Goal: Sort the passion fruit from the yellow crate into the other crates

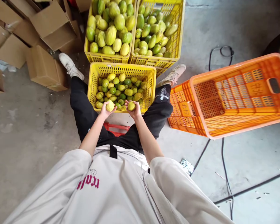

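Note:
My left hand (106, 109) is closed round a pale yellow lemon (110, 105), over the near edge of a yellow crate (121, 65). To its right, my right hand (136, 110) holds a smaller yellow-green lemon (131, 106), with the fingers curled about it. Many green and yellow lemons (122, 87) lie loose inside the crate, which stands on the floor between my legs. The hands are apart from each other, and each fruit shows its upper side.
Behind stand two more yellow crates, one with large yellow-green fruit (111, 35), the other with greener fruit (151, 34). An orange crate (184, 109) is at the right, with black cables (224, 161) on the floor near it. Cardboard boxes (43, 67) are piled at left.

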Demonstrator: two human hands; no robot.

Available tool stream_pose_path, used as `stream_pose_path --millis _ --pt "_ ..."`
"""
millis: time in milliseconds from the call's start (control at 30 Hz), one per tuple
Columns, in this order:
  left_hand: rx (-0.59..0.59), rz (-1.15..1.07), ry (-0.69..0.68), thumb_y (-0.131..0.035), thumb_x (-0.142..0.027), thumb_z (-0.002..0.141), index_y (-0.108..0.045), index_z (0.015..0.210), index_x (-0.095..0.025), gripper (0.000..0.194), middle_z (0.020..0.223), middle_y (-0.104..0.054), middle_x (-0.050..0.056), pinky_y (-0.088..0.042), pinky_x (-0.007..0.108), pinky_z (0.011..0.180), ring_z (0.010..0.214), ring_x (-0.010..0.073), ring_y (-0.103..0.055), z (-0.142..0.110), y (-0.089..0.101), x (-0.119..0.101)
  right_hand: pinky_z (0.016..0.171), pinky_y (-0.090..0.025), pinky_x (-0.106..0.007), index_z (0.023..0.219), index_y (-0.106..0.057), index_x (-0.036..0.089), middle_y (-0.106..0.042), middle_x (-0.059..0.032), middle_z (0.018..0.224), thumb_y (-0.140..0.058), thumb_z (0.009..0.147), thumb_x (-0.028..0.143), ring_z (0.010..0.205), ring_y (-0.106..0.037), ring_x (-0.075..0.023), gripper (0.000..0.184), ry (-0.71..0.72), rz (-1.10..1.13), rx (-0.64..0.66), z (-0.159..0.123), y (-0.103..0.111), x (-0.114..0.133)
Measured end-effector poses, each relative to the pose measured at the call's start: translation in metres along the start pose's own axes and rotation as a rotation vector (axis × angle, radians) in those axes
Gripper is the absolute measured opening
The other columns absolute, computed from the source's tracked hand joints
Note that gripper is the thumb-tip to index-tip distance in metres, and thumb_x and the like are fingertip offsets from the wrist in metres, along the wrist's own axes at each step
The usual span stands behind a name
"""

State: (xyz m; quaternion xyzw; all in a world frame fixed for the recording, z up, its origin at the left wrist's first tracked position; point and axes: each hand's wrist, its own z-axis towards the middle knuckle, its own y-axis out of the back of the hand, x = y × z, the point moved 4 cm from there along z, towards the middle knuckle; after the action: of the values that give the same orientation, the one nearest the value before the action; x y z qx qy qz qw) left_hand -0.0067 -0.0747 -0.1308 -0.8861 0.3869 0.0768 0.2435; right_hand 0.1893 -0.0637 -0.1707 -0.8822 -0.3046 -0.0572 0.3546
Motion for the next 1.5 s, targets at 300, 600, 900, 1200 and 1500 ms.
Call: stream_pose_path --millis 300,600,900,1200,1500 --pt "-0.096 -0.056 -0.019 -0.054 -0.038 0.105 -0.067 0.127 -0.016 0.034 0.079 -0.072 0.004 -0.064 0.024 0.064 0.075 0.0202 -0.079 0.007 -0.002 0.004 0.072 -0.068 -0.037 0.100 -0.064 0.023 -0.073 -0.0055 0.080 -0.052 0.096 0.039 0.080 -0.075 -0.0236 0.021 0.018 0.083 -0.023 -0.005 0.007 0.000" --pt "-0.089 -0.028 0.008 -0.062 -0.044 0.101 -0.065 0.129 -0.016 0.039 0.077 -0.072 0.005 -0.063 0.026 0.058 0.067 0.0212 -0.077 0.009 -0.001 0.002 0.089 -0.068 -0.045 0.101 -0.064 0.024 -0.075 -0.0055 0.088 -0.065 0.090 0.030 0.099 -0.077 -0.0280 0.012 -0.024 -0.010 0.063 -0.003 0.001 -0.004" --pt "-0.072 -0.035 0.017 -0.052 -0.039 0.106 -0.066 0.127 -0.014 0.035 0.078 -0.074 0.006 -0.062 0.027 0.059 0.065 0.0207 -0.076 0.008 0.000 0.002 0.068 -0.066 -0.026 0.088 -0.063 0.024 -0.071 0.0012 0.076 -0.066 0.094 0.029 0.071 -0.071 -0.0151 0.008 0.076 0.096 -0.167 0.009 -0.003 -0.006" --pt "-0.070 -0.049 0.029 -0.058 -0.039 0.102 -0.067 0.122 -0.016 0.032 0.079 -0.073 0.006 -0.062 0.026 0.061 0.075 0.0229 -0.079 0.010 0.001 0.003 0.080 -0.070 -0.042 0.107 -0.067 0.023 -0.076 -0.0087 0.091 -0.050 0.096 0.052 0.090 -0.077 -0.0264 0.036 0.059 0.085 -0.071 0.013 -0.009 -0.011" --pt "-0.020 -0.252 -0.084 -0.052 -0.040 0.102 -0.068 0.120 -0.022 0.030 0.094 -0.074 0.008 -0.067 0.045 0.089 0.099 0.0271 -0.077 0.013 -0.001 -0.007 0.075 -0.069 -0.032 0.093 -0.067 0.025 -0.074 -0.0005 0.082 -0.068 0.095 0.042 0.076 -0.073 -0.0185 0.016 0.067 0.036 -0.051 0.010 -0.002 -0.005"
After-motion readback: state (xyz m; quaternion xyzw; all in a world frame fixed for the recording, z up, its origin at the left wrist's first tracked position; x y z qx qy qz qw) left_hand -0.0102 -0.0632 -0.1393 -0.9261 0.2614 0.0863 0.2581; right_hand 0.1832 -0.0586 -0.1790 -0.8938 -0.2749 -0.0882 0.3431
